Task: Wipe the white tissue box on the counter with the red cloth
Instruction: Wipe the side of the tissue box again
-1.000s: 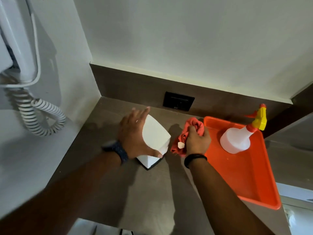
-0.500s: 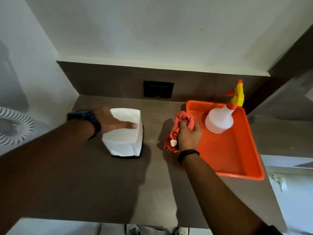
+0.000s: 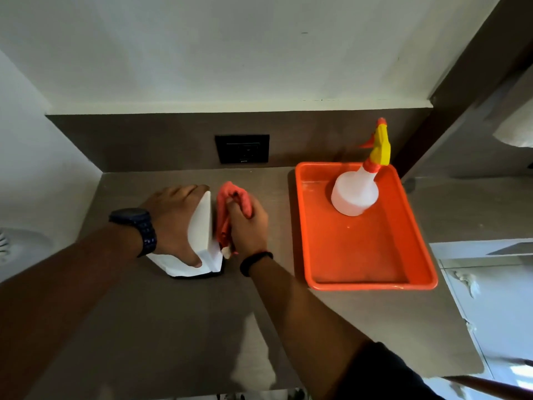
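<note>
The white tissue box (image 3: 201,226) stands on the brown counter (image 3: 178,319), left of centre, tipped toward the left on its dark base. My left hand (image 3: 173,220) grips it over the top and left side, thumb on the near face. My right hand (image 3: 249,226) is closed around the bunched red cloth (image 3: 230,197), which presses against the box's right face. A small white tag hangs from the cloth near the box's lower right corner. The box's left side is hidden by my left hand.
An orange tray (image 3: 366,255) lies on the counter to the right, holding a white spray bottle (image 3: 356,192) with a yellow and red trigger head. A black wall socket (image 3: 242,148) sits in the dark backsplash. White walls close the left side and back.
My right hand brought the red cloth leftward from the counter onto the box's right face. My left hand shifted over the box's top and tilted it.
</note>
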A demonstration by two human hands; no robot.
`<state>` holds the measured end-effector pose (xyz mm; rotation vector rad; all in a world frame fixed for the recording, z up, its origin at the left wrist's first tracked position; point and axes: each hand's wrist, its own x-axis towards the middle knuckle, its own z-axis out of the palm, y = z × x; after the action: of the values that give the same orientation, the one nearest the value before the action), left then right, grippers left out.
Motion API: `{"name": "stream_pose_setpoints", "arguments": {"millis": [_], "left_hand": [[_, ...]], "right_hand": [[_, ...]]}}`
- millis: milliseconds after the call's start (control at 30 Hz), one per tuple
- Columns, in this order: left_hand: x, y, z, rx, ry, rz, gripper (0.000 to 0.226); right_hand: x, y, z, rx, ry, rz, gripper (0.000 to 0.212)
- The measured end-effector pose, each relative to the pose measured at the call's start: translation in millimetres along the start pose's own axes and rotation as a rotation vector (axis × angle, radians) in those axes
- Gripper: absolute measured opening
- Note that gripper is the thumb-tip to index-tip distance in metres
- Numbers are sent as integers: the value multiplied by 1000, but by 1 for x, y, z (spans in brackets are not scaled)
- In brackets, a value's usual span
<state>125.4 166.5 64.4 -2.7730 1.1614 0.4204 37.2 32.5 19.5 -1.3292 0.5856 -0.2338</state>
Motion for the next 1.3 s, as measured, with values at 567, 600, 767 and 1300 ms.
{"name": "stream_pose_setpoints", "arguments": {"millis": [567,600,767,1300], "left_hand": [[-3,-1,2,-81,43,-11,141],[-3,0,1,-76,32,-16,143],[-5,3,-1,-87,5,-29,147],[-2,-1,3,-94,-3,-28,147]], "right_hand": [[-1,2,34,19,-35,24,19],[2,4,34,12,-25,72,17],[-22,24,33,1,79,210,22],[-38,15,33,104,108,229,23]]}}
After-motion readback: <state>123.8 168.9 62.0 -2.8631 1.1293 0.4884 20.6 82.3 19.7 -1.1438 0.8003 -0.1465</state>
